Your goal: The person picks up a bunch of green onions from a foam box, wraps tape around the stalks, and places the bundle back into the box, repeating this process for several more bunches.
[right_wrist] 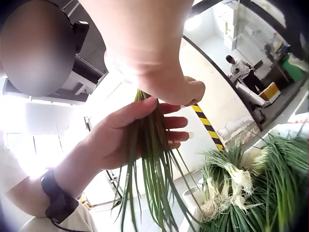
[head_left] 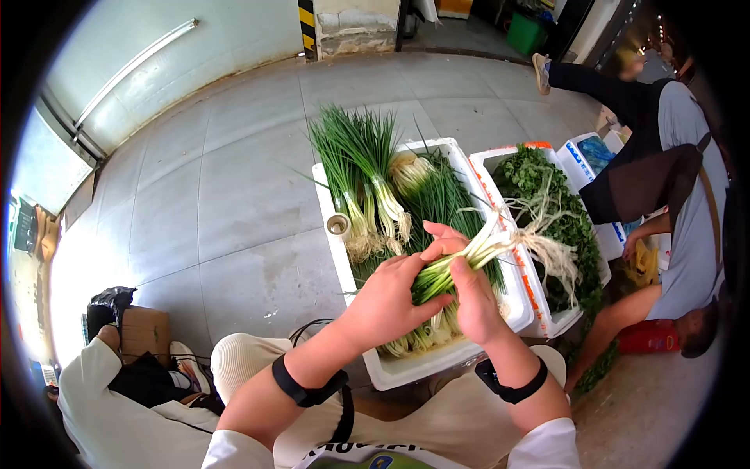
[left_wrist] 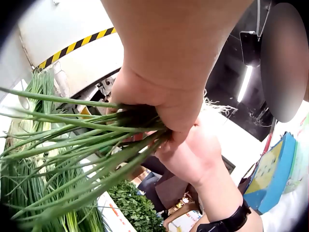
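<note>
A cardboard box (head_left: 145, 334) sits on the tiled floor (head_left: 250, 195). Beyond the doorway stands a green bin (head_left: 525, 35). A person in a grey shirt (head_left: 691, 141) bends nearby.

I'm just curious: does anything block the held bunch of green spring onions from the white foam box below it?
Nothing visible blocks the held bunch from the white foam box, though other green onions fill much of the box.
</note>
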